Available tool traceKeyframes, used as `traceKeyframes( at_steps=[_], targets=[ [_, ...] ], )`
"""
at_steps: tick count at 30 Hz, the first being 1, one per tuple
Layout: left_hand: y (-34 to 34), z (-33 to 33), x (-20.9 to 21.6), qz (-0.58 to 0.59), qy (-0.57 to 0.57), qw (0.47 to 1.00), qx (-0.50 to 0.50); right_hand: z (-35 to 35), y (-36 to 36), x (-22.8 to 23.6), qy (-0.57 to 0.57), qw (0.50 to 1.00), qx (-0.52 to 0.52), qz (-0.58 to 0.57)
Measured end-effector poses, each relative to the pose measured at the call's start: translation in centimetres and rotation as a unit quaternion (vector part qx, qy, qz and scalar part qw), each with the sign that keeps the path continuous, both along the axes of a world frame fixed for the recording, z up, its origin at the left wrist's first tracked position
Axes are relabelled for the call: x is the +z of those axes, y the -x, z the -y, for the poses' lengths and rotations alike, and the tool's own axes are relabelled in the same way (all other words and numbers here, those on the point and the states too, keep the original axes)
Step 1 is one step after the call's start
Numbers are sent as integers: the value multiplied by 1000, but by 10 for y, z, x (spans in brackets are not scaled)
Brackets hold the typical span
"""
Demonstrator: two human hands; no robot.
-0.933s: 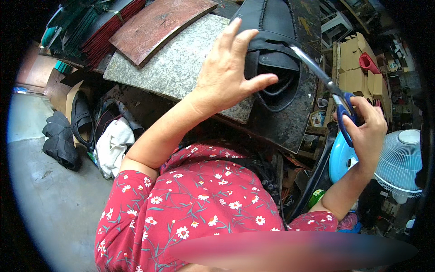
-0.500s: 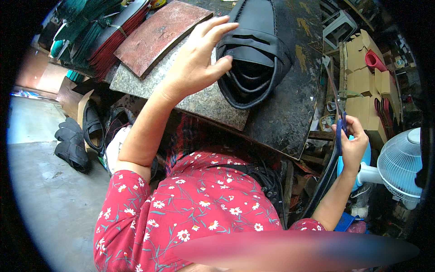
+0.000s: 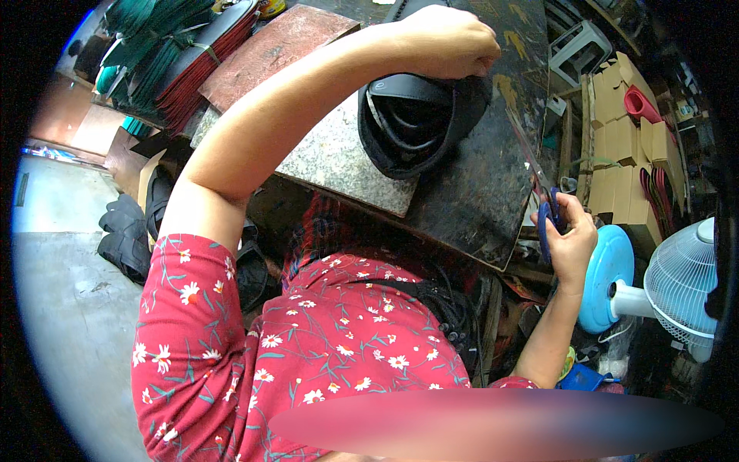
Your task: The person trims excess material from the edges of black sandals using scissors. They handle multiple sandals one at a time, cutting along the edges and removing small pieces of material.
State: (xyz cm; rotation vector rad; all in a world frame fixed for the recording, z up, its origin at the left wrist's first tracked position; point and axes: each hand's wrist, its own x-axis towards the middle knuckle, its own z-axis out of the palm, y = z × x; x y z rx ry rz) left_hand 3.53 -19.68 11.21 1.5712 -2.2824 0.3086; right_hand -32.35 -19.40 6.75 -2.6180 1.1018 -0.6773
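A black leather sandal [image 3: 408, 115] lies with its straps on a grey stone slab [image 3: 327, 158] and the dark workbench [image 3: 469, 204]. My left hand [image 3: 454, 42] reaches across above it, and my forearm covers part of the sandal. Its fingers are curled closed at the sandal's right side; anything in them is hidden. In my right hand [image 3: 571, 235], off the bench's right edge, are scissors [image 3: 545, 212] with blue handles. Their long blades point up and left towards the sandal.
A reddish-brown board [image 3: 273, 50] and bundled green and red sheets [image 3: 185, 69] lie at the upper left. Cardboard boxes [image 3: 620, 142], a white fan [image 3: 681, 281] and its blue base [image 3: 608, 277] stand to the right. More black sandals [image 3: 123, 235] sit on the floor at left.
My left hand has moved right across the sandal and its spread fingers have closed. My right hand has brought the scissors left, nearer the sandal. The sandal has shifted slightly.
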Motion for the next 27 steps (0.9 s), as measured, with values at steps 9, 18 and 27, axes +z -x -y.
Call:
traceKeyframes(
  at_steps=[9, 18, 27],
  targets=[
    [-28, 6, -25, -259, 12, 966, -8, -4, -54, -3, 22, 999, -22, 17],
    [-10, -9, -24, -320, 88, 943, 4, -18, -82, -11, 79, 996, -34, -13],
    [-4, -37, 2, -118, 167, 978, -44, -6, -35, -10, -290, 937, -56, 186]
  ],
)
